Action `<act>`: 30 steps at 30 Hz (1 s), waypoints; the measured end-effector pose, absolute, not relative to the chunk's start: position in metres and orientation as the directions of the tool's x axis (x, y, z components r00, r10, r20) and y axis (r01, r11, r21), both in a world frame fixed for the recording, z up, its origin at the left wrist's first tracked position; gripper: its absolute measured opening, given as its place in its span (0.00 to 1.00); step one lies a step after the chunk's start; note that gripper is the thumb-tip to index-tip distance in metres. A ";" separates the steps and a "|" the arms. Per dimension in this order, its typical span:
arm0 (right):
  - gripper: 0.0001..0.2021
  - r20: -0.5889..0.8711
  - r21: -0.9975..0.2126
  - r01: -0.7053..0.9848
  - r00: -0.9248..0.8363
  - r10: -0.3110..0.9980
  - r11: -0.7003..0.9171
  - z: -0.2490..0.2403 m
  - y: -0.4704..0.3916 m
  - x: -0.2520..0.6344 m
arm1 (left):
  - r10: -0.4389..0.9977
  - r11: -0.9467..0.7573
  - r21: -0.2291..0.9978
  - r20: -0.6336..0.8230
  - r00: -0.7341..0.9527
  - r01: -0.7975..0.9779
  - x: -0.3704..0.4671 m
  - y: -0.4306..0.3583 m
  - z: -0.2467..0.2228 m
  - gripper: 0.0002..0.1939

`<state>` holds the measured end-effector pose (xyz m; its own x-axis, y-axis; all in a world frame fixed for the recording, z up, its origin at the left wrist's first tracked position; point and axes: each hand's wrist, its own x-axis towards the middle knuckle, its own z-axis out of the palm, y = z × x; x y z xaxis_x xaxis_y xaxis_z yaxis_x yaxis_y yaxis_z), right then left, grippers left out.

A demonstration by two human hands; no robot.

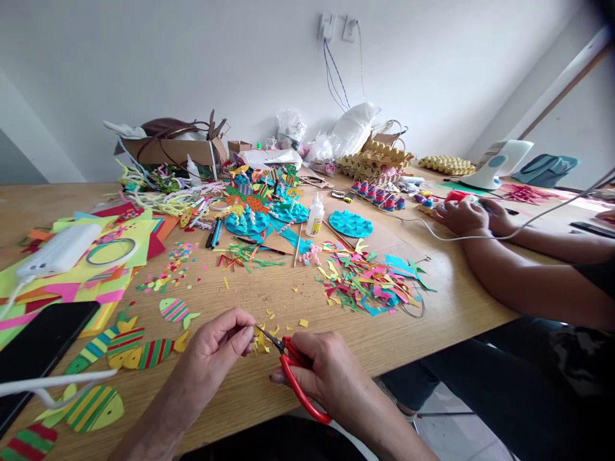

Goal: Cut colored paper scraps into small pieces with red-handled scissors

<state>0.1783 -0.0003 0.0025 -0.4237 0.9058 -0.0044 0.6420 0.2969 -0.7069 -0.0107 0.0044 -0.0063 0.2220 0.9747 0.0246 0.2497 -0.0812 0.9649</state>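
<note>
The red scissors are gripped in the right hand, tips at the pinched left hand, whose catch cannot be told, above yellow bits, so snipping seems underway and steady fingers are needed next.

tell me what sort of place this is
Probably a craft workroom, perhaps a classroom: the table holds striped fish cutouts and a heap of colourful scraps, with red scissors in hand.
</note>
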 end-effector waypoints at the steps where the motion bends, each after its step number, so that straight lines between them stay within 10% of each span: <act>1: 0.20 -0.004 -0.706 0.642 -0.427 0.904 0.300 0.003 0.000 0.178 | 0.975 -0.084 0.963 0.026 0.222 0.255 -0.011 0.004 -0.006 0.08; 30: 0.18 -0.055 -0.611 0.727 -0.432 0.900 0.312 0.007 0.005 0.184 | 0.978 -0.056 0.934 -0.019 0.207 0.353 -0.017 0.011 0.002 0.08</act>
